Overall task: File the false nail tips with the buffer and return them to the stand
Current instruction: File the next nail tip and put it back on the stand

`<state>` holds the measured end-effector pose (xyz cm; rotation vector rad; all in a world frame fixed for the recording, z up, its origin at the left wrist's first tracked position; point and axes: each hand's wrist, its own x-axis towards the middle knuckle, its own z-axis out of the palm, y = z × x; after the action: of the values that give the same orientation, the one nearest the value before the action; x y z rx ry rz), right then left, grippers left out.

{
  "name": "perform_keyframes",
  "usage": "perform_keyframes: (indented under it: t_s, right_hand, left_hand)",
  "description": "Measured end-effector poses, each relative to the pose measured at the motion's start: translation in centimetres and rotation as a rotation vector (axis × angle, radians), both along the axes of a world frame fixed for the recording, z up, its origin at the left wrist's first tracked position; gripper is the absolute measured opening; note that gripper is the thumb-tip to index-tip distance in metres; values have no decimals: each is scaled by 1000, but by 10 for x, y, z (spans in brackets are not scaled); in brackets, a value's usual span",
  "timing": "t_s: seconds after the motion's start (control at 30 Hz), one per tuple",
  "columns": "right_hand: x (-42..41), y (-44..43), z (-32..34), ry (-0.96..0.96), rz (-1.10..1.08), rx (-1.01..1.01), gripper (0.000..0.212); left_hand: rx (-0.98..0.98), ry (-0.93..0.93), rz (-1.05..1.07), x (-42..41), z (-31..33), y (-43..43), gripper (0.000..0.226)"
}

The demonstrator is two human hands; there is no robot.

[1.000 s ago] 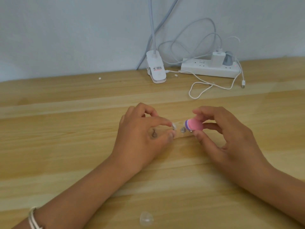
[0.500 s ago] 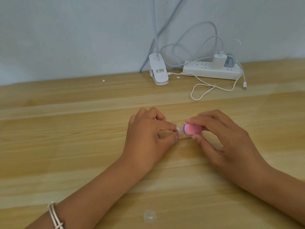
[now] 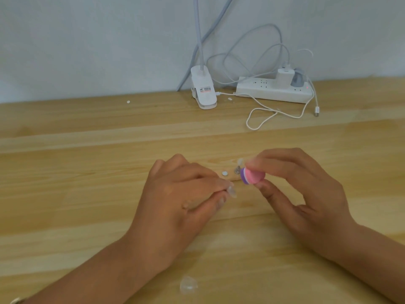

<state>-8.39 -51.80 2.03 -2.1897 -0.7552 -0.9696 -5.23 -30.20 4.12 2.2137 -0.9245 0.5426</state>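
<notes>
Filing work, one piece in hand. Item: nail tip (image 3: 231, 191), clear, pinched between thumb and forefinger of left hand (image 3: 186, 200); grip closed on it, remaining fingers curled beneath, hand low over the desk (image 3: 87, 172). Tool: buffer (image 3: 252, 177), small block, pink with a purple end, held between thumb and fingertips of right hand (image 3: 306, 194); grip closed round it, purple end turned toward the tip. Relation: buffer and tip apart, buffer above and to the right of the tip, no contact. Change noted: half a second ago the buffer sat close against the tip between the two hands; since then the hands have parted, the buffer lifted up and away, the tip drawn down toward the person. Uncovered between the hands: white dot (image 3: 224, 173) and, just beside it, metal peg (image 3: 237, 171), both on the desk; whether these belong to the stand cannot be told. Reading: a filing stroke has ended; either the tip is being turned for another pass or it is finished and due back on the stand. Further item: loose tip (image 3: 188, 286), clear, lying alone near the front edge, well apart from the hands. At back of desk, against the wall: lamp clip (image 3: 203, 93), power strip (image 3: 274, 92), white cable (image 3: 260, 116) looped in front.
</notes>
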Motion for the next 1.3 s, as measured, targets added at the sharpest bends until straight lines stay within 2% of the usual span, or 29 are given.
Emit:
perform_keyframes:
  t_s: [0.1,0.33,0.5,0.63,0.8,0.9,1.03,1.17,1.3]
  right_hand:
    - [0,1,-3,-13,108,-90,27]
    - [-1,1,-4,2,132,-125,31]
    - [-2,2,-4,-2,111,-119,26]
    - [-2,1,-4,12,98,-123,35]
    - [-5,5,-5,-22,126,-162,21]
    - [-3,-1,-3,14,88,-161,29]
    - [-5,4,-6,-19,137,-181,24]
    - [-3,0,-4,-5,86,-182,30]
    - [-7,6,-7,-41,116,-204,24]
  left_hand:
    - [40,67,-68,-1,-1,-2,16]
    - [26,111,-95,-1,-3,-4,16]
    - [29,119,-97,1,-4,-6,16]
    - [19,135,-103,2,-4,-7,13]
    - [39,144,-114,1,-5,-7,20]
    - [32,138,-94,1,-4,-8,13]
    - [34,151,-113,1,-4,-8,23]
    - [33,149,-91,2,-4,-8,19]
    - [32,152,-117,2,-4,-7,21]
